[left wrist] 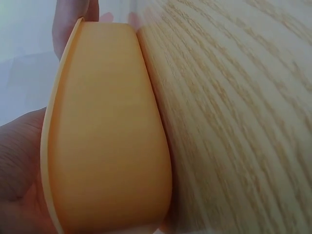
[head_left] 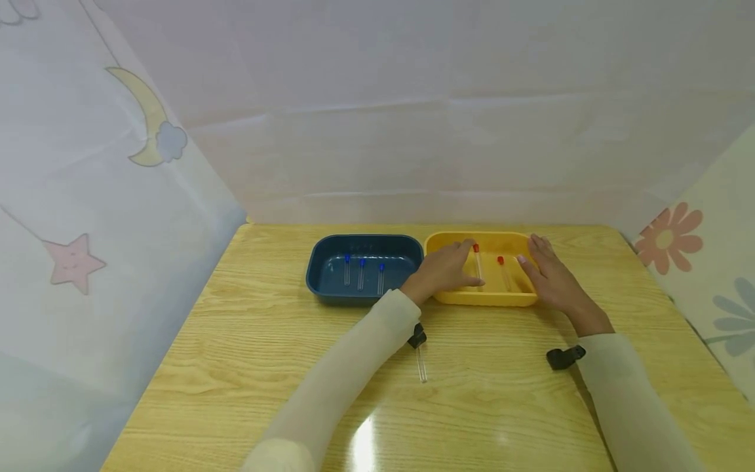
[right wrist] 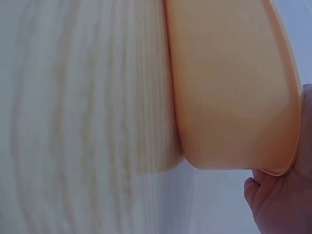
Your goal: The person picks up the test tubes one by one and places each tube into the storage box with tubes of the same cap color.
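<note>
My left hand (head_left: 449, 267) reaches over the left part of a yellow tray (head_left: 486, 299), its thumb and fingers spread. A clear test tube with a red cap (head_left: 476, 248) lies between the index fingertip and the thumb; the thumb overlaps its lower end. To its right, another red-capped test tube (head_left: 505, 272) rests in the tray. At the tray's right end my right hand (head_left: 553, 275) holds the rim, thumb on the inner side and fingers outside. The right wrist view shows this hand (right wrist: 287, 204) at the rim's corner.
A dark blue tray (head_left: 333, 298) stands left of the yellow one, holding several blue-capped test tubes (head_left: 362, 275). Another clear tube (head_left: 421, 366) lies on the wooden table (head_left: 236, 367), its upper end hidden behind the left wrist camera (head_left: 417, 335). A wall rises behind the table.
</note>
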Demonstrator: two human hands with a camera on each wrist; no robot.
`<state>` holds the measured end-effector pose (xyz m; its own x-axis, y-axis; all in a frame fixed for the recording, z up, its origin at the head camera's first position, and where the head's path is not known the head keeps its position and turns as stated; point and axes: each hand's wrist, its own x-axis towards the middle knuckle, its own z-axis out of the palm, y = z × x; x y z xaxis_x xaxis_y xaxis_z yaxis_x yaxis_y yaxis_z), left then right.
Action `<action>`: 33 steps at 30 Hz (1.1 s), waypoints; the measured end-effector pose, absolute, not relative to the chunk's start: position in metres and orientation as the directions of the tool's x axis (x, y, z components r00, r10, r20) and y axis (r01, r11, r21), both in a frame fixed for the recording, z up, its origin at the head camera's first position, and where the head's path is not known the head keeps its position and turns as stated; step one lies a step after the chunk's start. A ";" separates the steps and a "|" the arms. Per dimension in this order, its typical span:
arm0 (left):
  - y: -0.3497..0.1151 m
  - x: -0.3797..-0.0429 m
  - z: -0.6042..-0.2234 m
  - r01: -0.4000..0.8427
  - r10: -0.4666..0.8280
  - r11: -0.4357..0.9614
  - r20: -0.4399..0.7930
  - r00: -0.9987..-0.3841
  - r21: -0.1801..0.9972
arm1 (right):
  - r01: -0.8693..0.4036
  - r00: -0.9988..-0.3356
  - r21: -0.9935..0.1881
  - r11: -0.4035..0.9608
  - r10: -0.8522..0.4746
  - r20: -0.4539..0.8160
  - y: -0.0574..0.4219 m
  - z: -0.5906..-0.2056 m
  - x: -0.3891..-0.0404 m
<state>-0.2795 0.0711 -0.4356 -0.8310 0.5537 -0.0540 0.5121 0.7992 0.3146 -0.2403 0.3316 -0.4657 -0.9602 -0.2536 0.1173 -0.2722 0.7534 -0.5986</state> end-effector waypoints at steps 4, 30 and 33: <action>0.073 -0.281 -0.438 0.504 0.550 0.804 -0.072 -0.832 0.314 | -0.271 -0.960 -0.603 0.750 -0.257 0.112 0.332 -0.466 -0.241; 0.090 -0.289 -0.454 0.494 0.526 0.831 -0.073 -0.847 0.255 | -0.279 -0.958 -0.601 0.749 -0.261 0.119 0.330 -0.465 -0.239; 0.090 -0.290 -0.455 0.489 0.522 0.831 -0.068 -0.850 0.267 | -0.277 -0.958 -0.601 0.750 -0.260 0.118 0.329 -0.464 -0.239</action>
